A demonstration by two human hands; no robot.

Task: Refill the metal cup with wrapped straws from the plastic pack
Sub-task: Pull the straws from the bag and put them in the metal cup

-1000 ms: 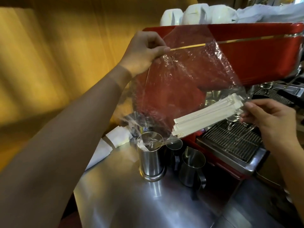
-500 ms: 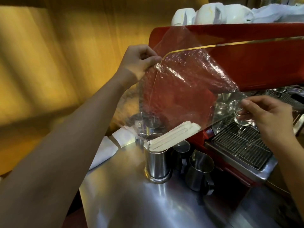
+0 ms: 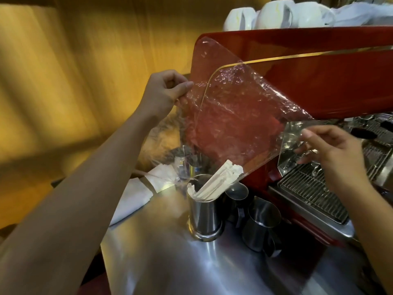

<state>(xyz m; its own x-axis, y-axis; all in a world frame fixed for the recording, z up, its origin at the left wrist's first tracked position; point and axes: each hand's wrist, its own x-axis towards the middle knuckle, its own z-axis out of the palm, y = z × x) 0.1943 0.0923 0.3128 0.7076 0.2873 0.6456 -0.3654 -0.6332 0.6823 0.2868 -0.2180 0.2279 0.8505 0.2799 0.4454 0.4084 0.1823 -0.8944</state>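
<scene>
Above the steel desk, the clear plastic pack hung tilted, its lower end just over the metal cup. The left hand pinched the pack's upper corner between thumb and curled fingers, raised in front of the red espresso machine. The right hand held the pack's other, lower corner, its fingers loosely spread with the film caught at the fingertips; how firmly it gripped could not be told. The pack looked empty and crumpled, the red of the machine showing through it.

The wrapped straws stood in the metal cup, leaning to the right, their tops poking above the rim and touching the pack's lower edge. The cup stood upright on the desk, just left of two steel pitchers, one behind the other and close to the cup. A folded white cloth lay on the desk's far left edge, behind the cup. A metal drip grate sat under the machine to the right, below the right hand. White cups rested upside down on top of the machine.
</scene>
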